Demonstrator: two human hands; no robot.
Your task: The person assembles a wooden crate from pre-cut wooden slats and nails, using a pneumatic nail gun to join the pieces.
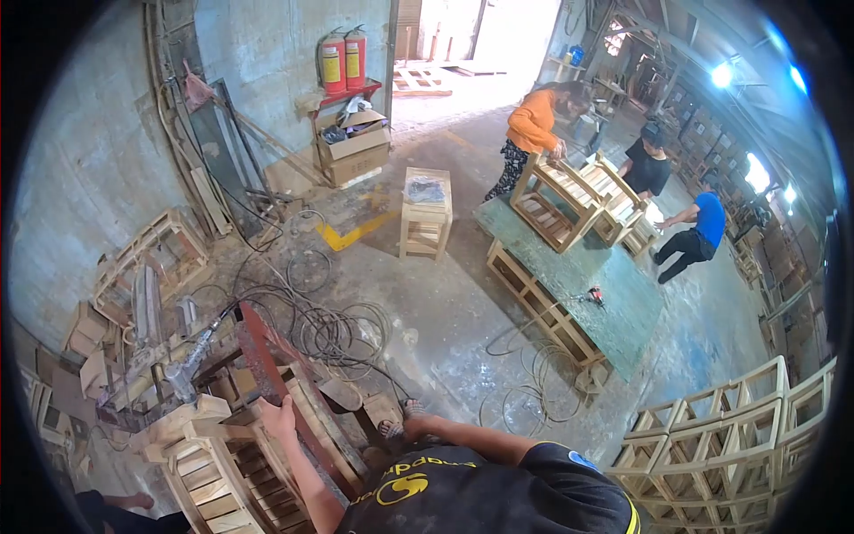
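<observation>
My left hand (280, 420) is closed at the edge of a slatted wooden stool frame (206, 481), right beside a red metal beam (265, 360). Its fingertips are partly hidden, but it appears to grip the frame. My right arm (485, 436) reaches across my body, and its hand (411, 429) is low by my sandalled feet, with the fingers not visible. A metal air tool (191, 363) with a hose lies on the wood just beyond the stool frame.
Coiled hoses (334, 325) spread over the floor ahead. A small wooden stool (425, 214) stands beyond. Three people work around a green-topped table (578, 276) holding wooden frames. Stacked frames (721, 436) stand at right. Another person's hand (133, 501) shows at lower left.
</observation>
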